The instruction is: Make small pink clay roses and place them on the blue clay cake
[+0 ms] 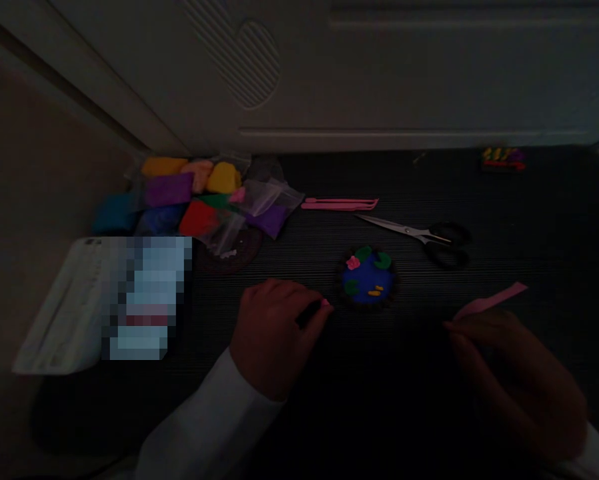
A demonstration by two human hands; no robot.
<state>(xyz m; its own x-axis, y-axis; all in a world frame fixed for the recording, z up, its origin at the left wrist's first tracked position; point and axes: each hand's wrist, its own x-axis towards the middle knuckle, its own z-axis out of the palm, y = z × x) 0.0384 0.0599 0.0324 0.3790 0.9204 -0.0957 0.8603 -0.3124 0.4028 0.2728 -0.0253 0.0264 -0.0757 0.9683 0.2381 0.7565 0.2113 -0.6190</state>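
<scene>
My left hand point(279, 327) is closed, its thumb and forefinger pinching a tiny pink piece point(325, 303) that looks like clay. Between the fingertips of my right hand point(514, 373) is a flat pink strip point(494, 299) with a slanted end, possibly a plastic clay tool. A round clay pond point(369, 279) lies between the hands, a little beyond them. It has a blue middle, a dark bumpy rim, green leaf shapes, a pink flower and small orange pieces. The light is dim, so fine details are hard to see.
Scissors point(409, 231) with black handles lie partly open behind the pond. Thin pink tools point(339, 204) are beside bagged coloured clay point(199, 193). A dark round mat point(249, 257), a paper sheet point(59, 307) and a small colourful item point(502, 160) are also on the table.
</scene>
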